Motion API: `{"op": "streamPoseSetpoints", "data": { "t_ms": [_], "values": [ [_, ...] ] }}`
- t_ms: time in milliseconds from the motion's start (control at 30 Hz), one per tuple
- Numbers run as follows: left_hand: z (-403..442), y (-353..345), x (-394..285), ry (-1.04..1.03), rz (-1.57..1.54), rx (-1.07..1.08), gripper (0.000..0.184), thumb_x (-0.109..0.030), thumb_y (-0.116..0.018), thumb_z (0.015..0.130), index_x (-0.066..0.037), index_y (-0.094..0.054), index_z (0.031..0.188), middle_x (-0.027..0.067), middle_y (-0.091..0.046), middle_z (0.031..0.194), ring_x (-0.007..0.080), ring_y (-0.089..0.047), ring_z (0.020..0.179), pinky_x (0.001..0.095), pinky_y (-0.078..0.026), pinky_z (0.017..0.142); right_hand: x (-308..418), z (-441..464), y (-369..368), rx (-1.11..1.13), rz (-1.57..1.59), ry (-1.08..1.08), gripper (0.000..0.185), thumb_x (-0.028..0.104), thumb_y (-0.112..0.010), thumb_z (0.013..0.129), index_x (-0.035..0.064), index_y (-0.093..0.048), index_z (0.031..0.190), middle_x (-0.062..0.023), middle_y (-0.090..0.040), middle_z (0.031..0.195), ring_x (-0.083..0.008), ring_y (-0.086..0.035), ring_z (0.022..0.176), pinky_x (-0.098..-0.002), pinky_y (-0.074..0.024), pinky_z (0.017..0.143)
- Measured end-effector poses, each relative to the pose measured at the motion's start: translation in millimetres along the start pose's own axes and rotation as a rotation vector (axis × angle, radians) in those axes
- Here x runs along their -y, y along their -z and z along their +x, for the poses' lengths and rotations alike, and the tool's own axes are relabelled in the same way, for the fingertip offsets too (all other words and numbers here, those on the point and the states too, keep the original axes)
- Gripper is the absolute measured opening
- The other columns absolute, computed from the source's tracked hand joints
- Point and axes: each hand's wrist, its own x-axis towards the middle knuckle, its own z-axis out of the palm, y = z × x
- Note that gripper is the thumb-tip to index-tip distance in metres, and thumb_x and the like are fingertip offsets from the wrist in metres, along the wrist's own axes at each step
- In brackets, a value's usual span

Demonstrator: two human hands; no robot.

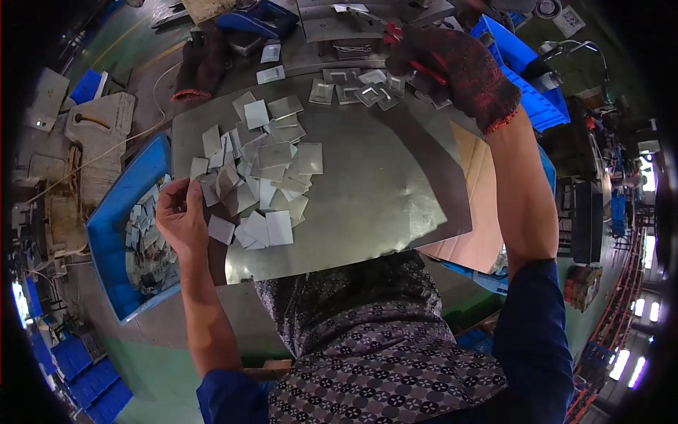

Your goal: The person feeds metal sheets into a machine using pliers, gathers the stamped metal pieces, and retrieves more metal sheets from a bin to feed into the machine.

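My left hand (182, 219) is bare, its thumb and fingers pinched at the left edge of a pile of flat metal plates (275, 155). A small plate (198, 167) shows at the fingertips. My right hand (462, 74) wears a dark red-and-black glove and is closed round red-handled tongs (429, 71). Their tips reach towards a plate (349, 8) on the metal press bed (311, 27); the glove hides much of the handles. Left of the gloved hand lie several formed plates (369, 94) with raised square outlines.
A blue bin (106, 247) of metal pieces stands left of the metal table (374, 191). Cardboard (477, 205) lies at its right edge. At the back right is a blue crate (526, 78). A dark glove (200, 63) rests at the back left, near two single plates (270, 74).
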Motion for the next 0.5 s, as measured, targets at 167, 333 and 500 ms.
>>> {"op": "streamPoseSetpoints", "data": {
  "t_ms": [167, 333, 500],
  "values": [
    [0, -1, -2, 0.016, -0.046, 0.007, 0.013, -0.007, -0.07, 0.086, 0.001, -0.063, 0.094, -0.0016, -0.062, 0.079, 0.0028, -0.053, 0.069, 0.017, -0.042, 0.062, -31, -13, 32, 0.129, -0.542, 0.621, 0.02, 0.012, -0.055, 0.095, -0.0012, -0.064, 0.107, -0.0096, -0.067, 0.093, -0.0182, -0.064, 0.08, -0.0295, -0.053, 0.075],
    [-4, -5, -30, -0.097, 0.324, 0.117, 0.024, -0.011, -0.074, 0.08, -0.002, -0.065, 0.1, 0.0034, -0.065, 0.083, 0.0095, -0.057, 0.073, 0.0245, -0.045, 0.067, -64, -54, 19, 0.239, -0.71, 0.913, 0.016, 0.007, -0.057, 0.094, -0.0011, -0.063, 0.106, -0.0146, -0.064, 0.103, -0.0264, -0.065, 0.091, -0.0374, -0.0528, 0.079],
    [4, -48, -62, -0.493, 0.543, 0.411, 0.038, -0.013, -0.075, 0.07, -0.006, -0.065, 0.106, 0.0087, -0.068, 0.097, 0.0275, -0.061, 0.092, 0.0382, -0.048, 0.084, -77, -80, -15, 0.344, -0.109, 0.466, 0.03, 0.004, -0.063, 0.086, -0.0033, -0.06, 0.115, -0.0179, -0.065, 0.108, -0.0288, -0.066, 0.096, -0.0368, -0.0537, 0.084]
  ]
}}
